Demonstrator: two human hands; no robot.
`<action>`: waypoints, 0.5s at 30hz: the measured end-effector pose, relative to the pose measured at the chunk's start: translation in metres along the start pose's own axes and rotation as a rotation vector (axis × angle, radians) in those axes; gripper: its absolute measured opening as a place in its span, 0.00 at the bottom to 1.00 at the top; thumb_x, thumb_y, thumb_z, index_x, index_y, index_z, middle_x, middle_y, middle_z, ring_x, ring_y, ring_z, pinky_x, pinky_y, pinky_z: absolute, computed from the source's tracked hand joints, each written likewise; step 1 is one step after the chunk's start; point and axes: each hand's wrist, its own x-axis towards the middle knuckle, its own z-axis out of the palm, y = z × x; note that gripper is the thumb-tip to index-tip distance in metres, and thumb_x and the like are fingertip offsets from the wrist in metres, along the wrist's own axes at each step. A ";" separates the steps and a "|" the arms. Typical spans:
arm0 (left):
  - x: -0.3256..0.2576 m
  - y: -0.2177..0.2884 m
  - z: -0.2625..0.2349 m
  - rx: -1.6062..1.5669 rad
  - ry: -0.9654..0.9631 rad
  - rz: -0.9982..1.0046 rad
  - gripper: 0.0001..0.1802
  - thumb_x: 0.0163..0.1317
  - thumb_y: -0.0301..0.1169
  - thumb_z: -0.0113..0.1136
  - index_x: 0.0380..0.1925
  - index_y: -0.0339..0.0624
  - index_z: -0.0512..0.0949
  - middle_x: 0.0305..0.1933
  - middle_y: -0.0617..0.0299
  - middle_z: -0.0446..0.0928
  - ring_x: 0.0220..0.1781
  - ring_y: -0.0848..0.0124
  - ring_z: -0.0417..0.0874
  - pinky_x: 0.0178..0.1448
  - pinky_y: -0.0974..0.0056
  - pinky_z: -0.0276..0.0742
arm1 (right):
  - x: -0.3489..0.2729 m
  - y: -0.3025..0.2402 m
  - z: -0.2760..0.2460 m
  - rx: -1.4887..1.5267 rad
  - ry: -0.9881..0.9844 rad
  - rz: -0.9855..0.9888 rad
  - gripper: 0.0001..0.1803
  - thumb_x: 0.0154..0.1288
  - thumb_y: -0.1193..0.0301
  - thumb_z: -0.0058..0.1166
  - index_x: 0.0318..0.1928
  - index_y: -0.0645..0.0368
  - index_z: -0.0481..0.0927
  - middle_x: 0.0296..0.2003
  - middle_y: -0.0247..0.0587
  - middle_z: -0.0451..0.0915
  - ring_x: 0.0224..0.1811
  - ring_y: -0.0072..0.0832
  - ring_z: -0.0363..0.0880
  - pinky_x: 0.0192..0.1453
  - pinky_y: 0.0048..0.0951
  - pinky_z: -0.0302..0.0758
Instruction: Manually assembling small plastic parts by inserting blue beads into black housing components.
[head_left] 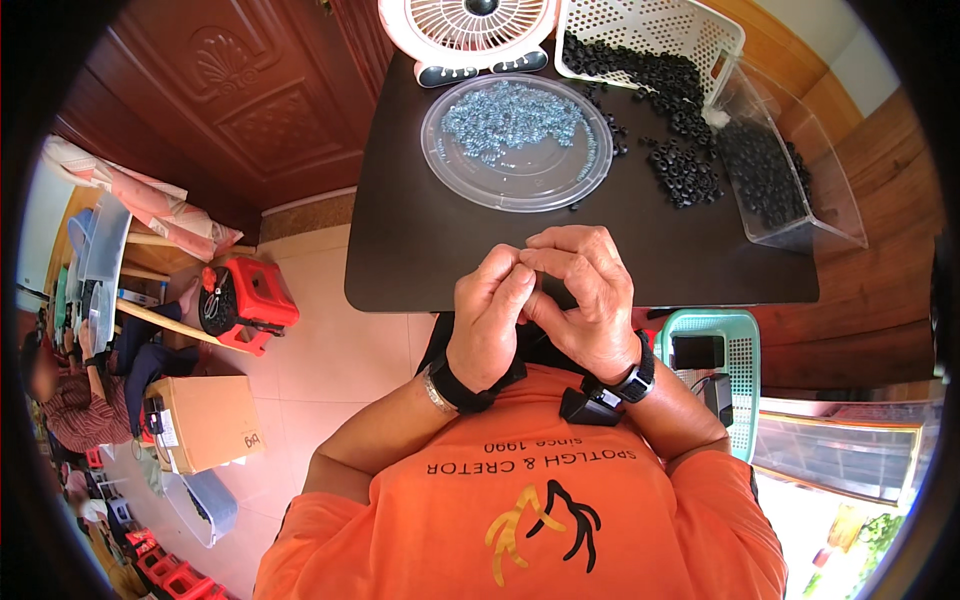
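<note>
My left hand point(490, 315) and my right hand point(588, 290) meet above the near edge of the dark table point(420, 240). Thumb and forefinger are pinched on each hand, and the fingertips touch. Whatever lies between them is too small or too hidden to make out. Just beyond my hands is a round clear plastic tray point(520, 193) bearing a heap of small translucent blue pieces point(515, 118). Right of it, small black parts point(683, 172) lie loose on the table top.
At the back stand a pink-and-white fan point(480, 12) and a tipped white basket point(655, 30) spilling black parts. A clear box point(775, 180) holds more. Below the table's right side is a green basket point(745, 400). At left are a red stool point(258, 300), a cardboard box point(210, 420) and a seated person point(85, 405).
</note>
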 end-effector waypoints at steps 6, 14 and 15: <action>-0.002 0.001 0.000 0.003 0.033 -0.005 0.13 0.70 0.35 0.48 0.33 0.36 0.73 0.22 0.69 0.70 0.23 0.83 0.65 0.27 0.74 0.63 | 0.003 -0.001 -0.003 0.022 -0.037 -0.009 0.24 0.38 0.80 0.67 0.42 0.55 0.80 0.40 0.38 0.79 0.40 0.38 0.77 0.43 0.34 0.77; -0.001 0.002 -0.002 -0.080 0.013 -0.039 0.17 0.72 0.38 0.45 0.32 0.35 0.73 0.23 0.66 0.71 0.23 0.80 0.69 0.28 0.74 0.66 | 0.002 0.005 -0.005 -0.038 -0.045 -0.007 0.22 0.42 0.75 0.69 0.42 0.59 0.79 0.39 0.41 0.79 0.39 0.40 0.77 0.43 0.36 0.77; -0.003 0.003 -0.003 -0.109 -0.030 -0.064 0.18 0.72 0.40 0.45 0.32 0.35 0.73 0.23 0.65 0.72 0.23 0.79 0.70 0.28 0.74 0.66 | 0.002 0.006 -0.006 -0.038 -0.045 -0.006 0.22 0.42 0.75 0.69 0.42 0.59 0.79 0.39 0.41 0.79 0.39 0.40 0.77 0.43 0.36 0.77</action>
